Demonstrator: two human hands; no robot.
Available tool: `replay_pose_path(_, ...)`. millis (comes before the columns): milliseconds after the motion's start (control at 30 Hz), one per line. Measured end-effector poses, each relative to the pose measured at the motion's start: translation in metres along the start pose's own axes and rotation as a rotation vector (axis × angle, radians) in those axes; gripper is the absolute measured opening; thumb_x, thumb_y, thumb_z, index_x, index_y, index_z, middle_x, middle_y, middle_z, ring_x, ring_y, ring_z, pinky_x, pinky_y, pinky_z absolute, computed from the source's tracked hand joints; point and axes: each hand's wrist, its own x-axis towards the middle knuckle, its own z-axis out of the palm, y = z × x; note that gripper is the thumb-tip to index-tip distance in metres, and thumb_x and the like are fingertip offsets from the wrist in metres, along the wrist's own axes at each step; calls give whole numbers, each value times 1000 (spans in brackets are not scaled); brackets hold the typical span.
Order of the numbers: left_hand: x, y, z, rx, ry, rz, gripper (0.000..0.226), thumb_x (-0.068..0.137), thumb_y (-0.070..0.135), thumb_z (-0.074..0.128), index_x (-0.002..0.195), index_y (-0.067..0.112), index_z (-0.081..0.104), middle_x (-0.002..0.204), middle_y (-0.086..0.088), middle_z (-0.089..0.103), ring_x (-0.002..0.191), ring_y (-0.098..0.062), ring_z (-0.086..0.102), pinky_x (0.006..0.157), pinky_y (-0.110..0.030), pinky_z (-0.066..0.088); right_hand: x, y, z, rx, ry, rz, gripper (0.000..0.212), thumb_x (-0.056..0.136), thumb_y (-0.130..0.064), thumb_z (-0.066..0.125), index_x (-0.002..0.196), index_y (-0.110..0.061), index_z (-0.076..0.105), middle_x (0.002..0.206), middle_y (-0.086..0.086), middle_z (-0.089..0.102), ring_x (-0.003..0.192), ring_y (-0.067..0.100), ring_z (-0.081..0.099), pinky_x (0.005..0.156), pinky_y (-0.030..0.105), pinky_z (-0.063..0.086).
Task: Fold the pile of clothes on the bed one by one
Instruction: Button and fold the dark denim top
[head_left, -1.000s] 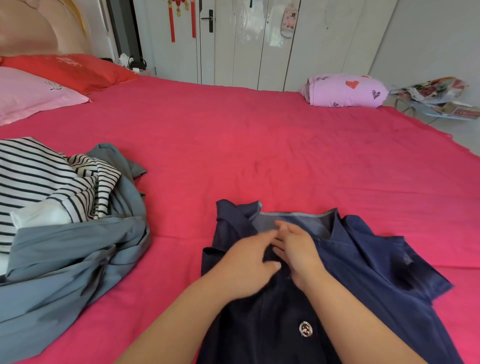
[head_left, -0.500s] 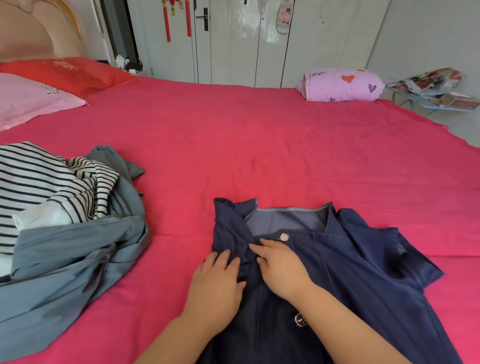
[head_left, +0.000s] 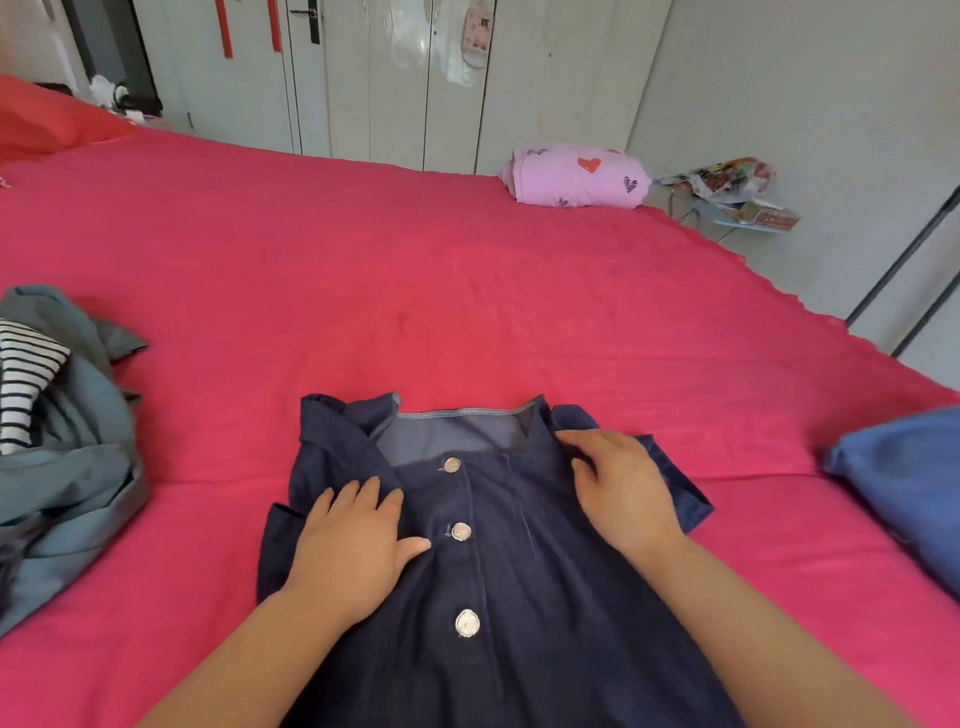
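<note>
I had the navy button-front garment (head_left: 498, 582) laid face up on the red bed cover (head_left: 467, 291), collar at the far end and hem running back toward me out of view; its long axis ran straight away from me, along the line of three metal buttons (head_left: 460, 531).

My left hand (head_left: 353, 551) lay flat just left of that button line, fingers spread, palm pressing the cloth. My right hand (head_left: 621, 493) lay flat on the right shoulder, farther forward than the left, fingers loosely open, gripping nothing.

The right short sleeve (head_left: 685, 493) projected outward directly past my right hand's fingers. The left sleeve (head_left: 275, 540) lay bunched just outside my left hand. I judged the coming fold would turn each sleeve inward, across the long axis, and each hand was nearer its own side's sleeve.

The unfolded pile (head_left: 57, 447), grey with a striped piece, lay well to the left of my left hand.
</note>
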Motion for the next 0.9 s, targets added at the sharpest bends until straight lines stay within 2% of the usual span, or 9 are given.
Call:
replay_pose_path(67, 4, 1, -2, 13, 116, 47, 63, 65, 49, 78, 112, 9, 67, 114, -15, 65, 104, -31, 63, 90, -50, 49, 2, 35, -17, -89, 80, 133, 37, 83, -9, 53, 118, -10, 63, 114, 15, 65, 107, 34, 58, 94, 39, 42)
replay_pose_path(133, 7, 1, 1, 26, 242, 51, 61, 44, 40, 90, 92, 7, 74, 92, -14, 71, 82, -32, 69, 73, -49, 55, 3, 65, -28, -159, 16, 364, 41, 85, -21, 59, 123, -6, 57, 119, 20, 61, 111, 37, 54, 95, 42, 43)
replay_pose_path(300, 5, -8, -3, 19, 301, -32, 63, 44, 33, 91, 96, 4, 71, 96, -17, 69, 85, -37, 67, 76, -52, 52, 3, 80, -40, 23, -179, 769, 66, 86, -47, 59, 117, 11, 52, 123, 27, 56, 117, 36, 52, 85, 35, 40)
replay_pose_path(433, 1, -21, 0, 52, 281, -100, 69, 43, 34, 91, 100, 2, 69, 92, -18, 68, 81, -39, 65, 75, -55, 50, 12, 85, -31, 371, -128, 854, 27, 77, -23, 74, 73, -3, 57, 90, 21, 61, 83, 31, 58, 70, 37, 43)
replay_pose_path(500, -1, -26, 1, 37, 258, -118, 71, 42, 35, 91, 101, 1, 69, 88, -16, 69, 78, -38, 65, 74, -54, 51, 16, 86, -24, 487, -96, 861, 18, 75, -5, 69, 64, -4, 55, 79, 18, 58, 73, 26, 53, 65, 35, 41)
replay_pose_path(633, -3, -26, -3, -4, 241, -110, 69, 44, 33, 91, 100, 2, 69, 83, -12, 69, 73, -36, 66, 70, -51, 53, 20, 60, -33, 455, 97, 657, 30, 80, -5, 56, 52, -10, 48, 52, 7, 42, 59, 21, 40, 56, 34, 30)
replay_pose_path(767, -1, -16, -8, -29, 323, -78, 53, 60, 37, 79, 99, 3, 69, 90, -11, 70, 81, -34, 67, 76, -53, 51, -3, 12, -38, 326, 200, 170, 20, 84, -6, 52, 71, -11, 67, 56, -4, 52, 64, 11, 48, 58, 27, 33)
replay_pose_path(833, -1, -9, -9, -62, 347, -46, 51, 71, 45, 53, 100, 5, 69, 93, -8, 70, 86, -32, 67, 80, -52, 50, -24, -8, -26, 245, 81, -126, 26, 83, -15, 47, 91, -14, 72, 67, -6, 52, 72, 8, 46, 64, 21, 32)
replay_pose_path(900, 0, -3, -9, -112, 340, -13, 56, 74, 45, 39, 101, 7, 69, 94, -5, 70, 88, -29, 67, 81, -51, 50, -43, -15, -11, 132, -234, -283, 45, 79, -36, 35, 107, -25, 68, 79, -2, 56, 82, 12, 50, 75, 22, 37)
